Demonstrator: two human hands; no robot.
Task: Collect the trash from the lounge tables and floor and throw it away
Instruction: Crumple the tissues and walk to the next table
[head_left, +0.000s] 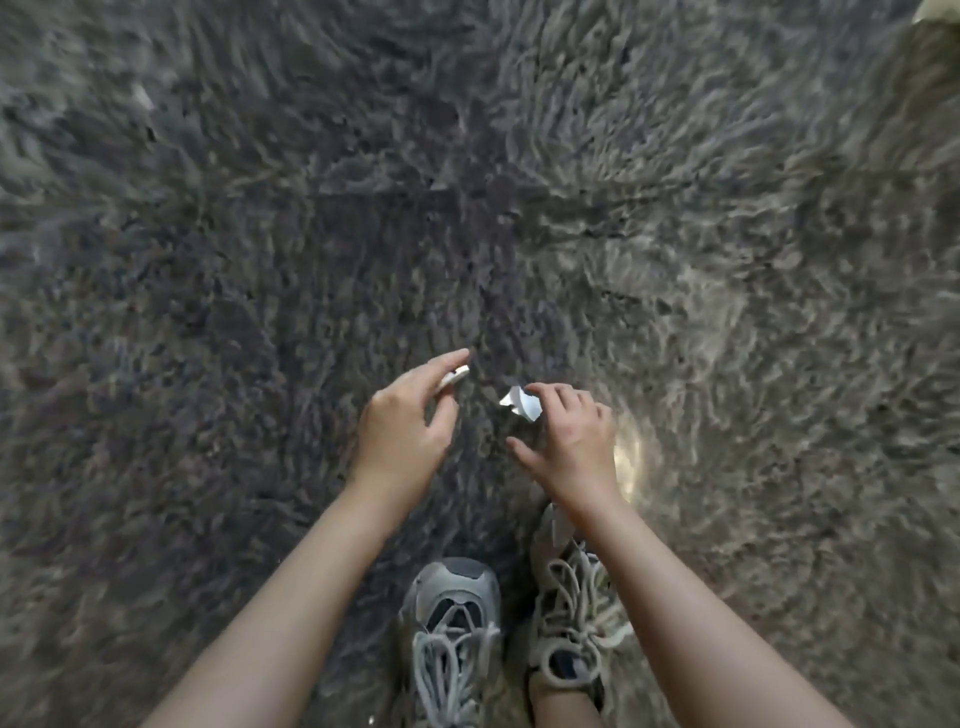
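Observation:
I look straight down at a shaggy grey-brown rug (260, 260). My left hand (402, 421) reaches forward and holds a small flat white scrap (453, 378) between its fingers. A crumpled white piece of paper (521, 401) sticks out from under the fingers of my right hand (569, 436), which are curled round it just above the rug. The two hands are a short gap apart.
My two grey laced sneakers (452, 629) (574, 597) stand on the rug just below the hands. A bright patch of light (631, 457) falls beside the right hand. A pale object (937, 10) shows at the top right corner.

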